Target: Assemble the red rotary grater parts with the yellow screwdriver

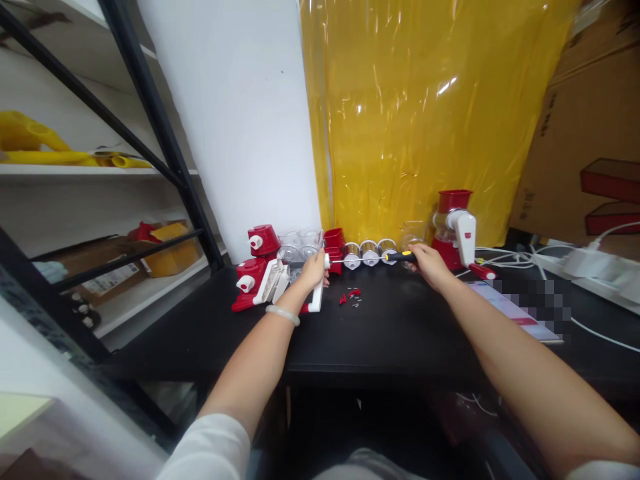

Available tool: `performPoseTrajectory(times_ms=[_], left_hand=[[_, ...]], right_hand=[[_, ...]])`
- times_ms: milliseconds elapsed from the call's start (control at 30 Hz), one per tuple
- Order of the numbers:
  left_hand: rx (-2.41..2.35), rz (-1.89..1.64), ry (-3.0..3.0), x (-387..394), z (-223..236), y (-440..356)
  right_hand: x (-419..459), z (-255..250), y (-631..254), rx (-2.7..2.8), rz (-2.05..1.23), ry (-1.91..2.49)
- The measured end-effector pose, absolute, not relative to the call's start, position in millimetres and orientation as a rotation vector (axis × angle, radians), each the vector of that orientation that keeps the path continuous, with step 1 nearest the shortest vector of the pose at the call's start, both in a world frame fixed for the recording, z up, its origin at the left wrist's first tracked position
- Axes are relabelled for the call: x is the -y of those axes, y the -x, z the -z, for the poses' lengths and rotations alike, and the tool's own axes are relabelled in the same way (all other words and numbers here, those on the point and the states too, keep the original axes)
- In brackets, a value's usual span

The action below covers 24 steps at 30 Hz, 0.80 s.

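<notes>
My left hand (313, 269), with a pale bangle at its wrist, is closed around a white crank handle (317, 295) above the black table. A yellow and black screwdriver (399, 256) lies level in my right hand (428, 264), whose fingers wrap its grip. Its thin shaft runs leftward to the white end of the crank beside my left fingers; whether the tip sits in a screw is too small to tell. Below the shaft, small red pieces (354, 293) and several tiny metal parts (356, 305) lie on the table.
Metal grater drums (369, 253) line the back. Red grater bodies (251, 275), white parts and clear containers (299, 241) crowd the left. An assembled red-and-white rotary grater (455, 230) stands right, near white cables, a flat screen or sheet (520, 317) and a power strip (600, 270).
</notes>
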<state>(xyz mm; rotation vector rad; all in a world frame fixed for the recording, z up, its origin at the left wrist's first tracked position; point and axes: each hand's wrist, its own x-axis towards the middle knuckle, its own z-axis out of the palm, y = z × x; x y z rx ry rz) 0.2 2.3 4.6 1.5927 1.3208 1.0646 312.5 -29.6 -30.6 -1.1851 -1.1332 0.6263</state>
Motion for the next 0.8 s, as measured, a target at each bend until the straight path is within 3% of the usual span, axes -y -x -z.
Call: performPoseTrajectory(times_ms=[367, 800], left_hand=[[-1.270, -1.330, -2.336, 9, -10, 13], [-1.231, -1.283, -2.008, -1, -6, 9]], right_hand=[[42, 27, -300, 0.953, -0.990, 1.579], [49, 14, -302, 1.139, -0.311, 1.515]])
